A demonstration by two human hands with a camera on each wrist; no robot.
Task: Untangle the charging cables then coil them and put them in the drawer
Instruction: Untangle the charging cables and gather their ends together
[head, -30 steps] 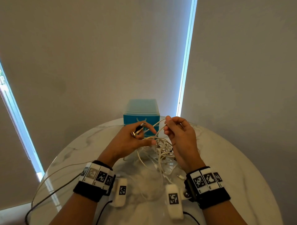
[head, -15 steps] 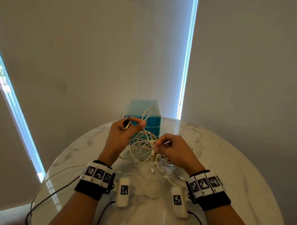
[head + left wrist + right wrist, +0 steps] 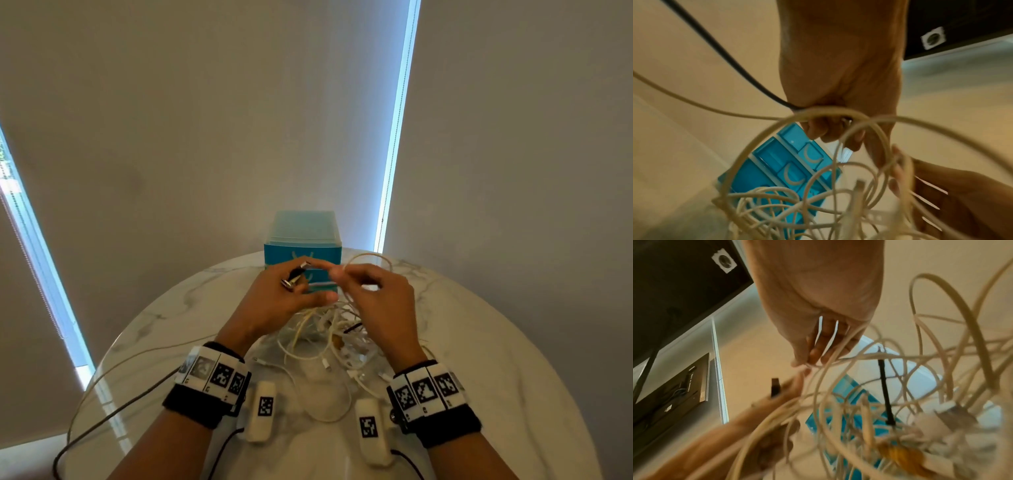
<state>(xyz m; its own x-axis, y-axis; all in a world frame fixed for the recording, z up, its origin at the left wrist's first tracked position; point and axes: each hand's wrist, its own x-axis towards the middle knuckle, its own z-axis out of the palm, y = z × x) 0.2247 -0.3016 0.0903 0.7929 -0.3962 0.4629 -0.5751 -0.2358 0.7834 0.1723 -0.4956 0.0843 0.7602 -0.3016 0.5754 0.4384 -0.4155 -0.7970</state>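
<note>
The tangled cream-white charging cables (image 3: pixel 329 329) lie in a loose heap on the round white marble counter (image 3: pixel 496 359), directly below both grips and in front of the small teal plastic drawer unit (image 3: pixel 303 253), whose drawers look closed. The left hand (image 3: pixel 284 298) is curled, pinching a dark, metal-tipped plug (image 3: pixel 296 275) and holding one cable end up just above the heap. The right hand (image 3: pixel 376 301), fingertip to fingertip with the left, pinches the same strand between thumb and forefinger; a free cream loop (image 3: pixel 368 263) arches up behind that grip.

To my eye the step in hand is freeing a single cable. Done well, the left grip keeps the plug fixed while the right slides along the strand, feeding it back through each crossing rather than pulling, since tension would likely tighten the knots below. Coiling can start at the plug once the length runs clear.

No brand or readable writing shows; only black-and-white square markers (image 3: pixel 424 390) on the wristbands.
</note>
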